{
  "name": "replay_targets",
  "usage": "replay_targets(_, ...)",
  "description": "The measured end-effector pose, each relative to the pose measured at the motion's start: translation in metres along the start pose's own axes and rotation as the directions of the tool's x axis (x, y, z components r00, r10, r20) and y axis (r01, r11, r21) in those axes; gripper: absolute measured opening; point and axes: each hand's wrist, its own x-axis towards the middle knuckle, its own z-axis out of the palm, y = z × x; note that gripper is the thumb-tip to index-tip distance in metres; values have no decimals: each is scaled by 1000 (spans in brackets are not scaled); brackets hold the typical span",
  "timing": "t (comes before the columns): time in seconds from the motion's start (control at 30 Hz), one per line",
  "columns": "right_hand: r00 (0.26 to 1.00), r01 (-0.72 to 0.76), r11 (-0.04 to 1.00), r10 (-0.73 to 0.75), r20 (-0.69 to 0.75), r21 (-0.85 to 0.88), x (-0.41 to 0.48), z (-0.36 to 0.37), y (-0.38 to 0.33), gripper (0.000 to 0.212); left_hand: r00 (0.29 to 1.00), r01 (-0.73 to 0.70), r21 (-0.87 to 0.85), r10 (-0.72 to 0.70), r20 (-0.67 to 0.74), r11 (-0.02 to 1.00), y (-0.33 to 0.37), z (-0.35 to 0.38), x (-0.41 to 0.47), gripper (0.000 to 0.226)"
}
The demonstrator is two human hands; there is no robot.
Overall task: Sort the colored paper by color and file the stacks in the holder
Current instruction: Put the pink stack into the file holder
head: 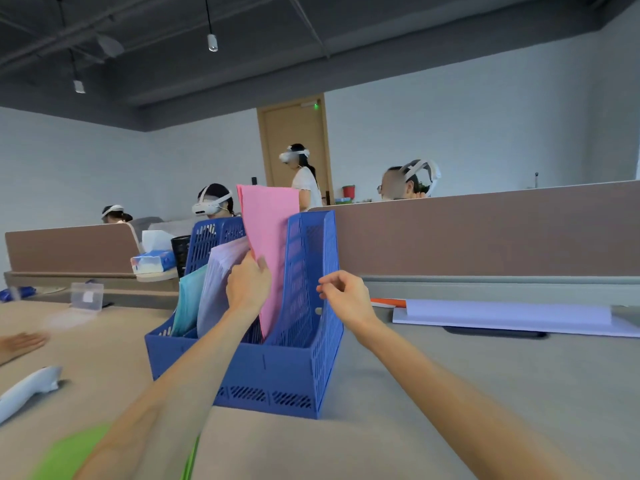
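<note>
So, the pink paper stack (273, 237) stands upright in the rightmost slot of the blue holder (277, 368), its left edge gripped by the left hand (247, 285), beside the lavender stack (216, 282) and the teal stack (188, 303), while the right hand (346, 296) curls at the holder's right wall, its grip unclear.

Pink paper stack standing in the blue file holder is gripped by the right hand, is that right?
No. The head view shows the left hand gripping the pink paper stack standing in the blue file holder; the right hand holds the holder's right wall.
</note>
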Motion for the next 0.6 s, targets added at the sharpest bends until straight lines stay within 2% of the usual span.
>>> replay_targets(0.13, 1000, -14, 1000, 14, 1, 10, -1, 2, 6, 19, 997, 70, -58, -67, 38, 996, -11, 7, -9, 36)
replay_targets(0.3, 1000, -16, 1000, 16, -4, 2, -4, 7, 7, 19, 974, 175, -177, -143, 175, 969, -34, 20, -25, 39)
replay_targets(0.47, 1000, -24, 1000, 24, -11, -13, -6, 13, 8, 21, 904, 337, -203, -256, 342, 919, -38, 17, -27, 45)
replay_targets(0.6, 999, -30, 1000, 30, -21, 2, -9, 15, 9, 21, 890, 333, -203, -236, 391, 921, -40, 18, -25, 37)
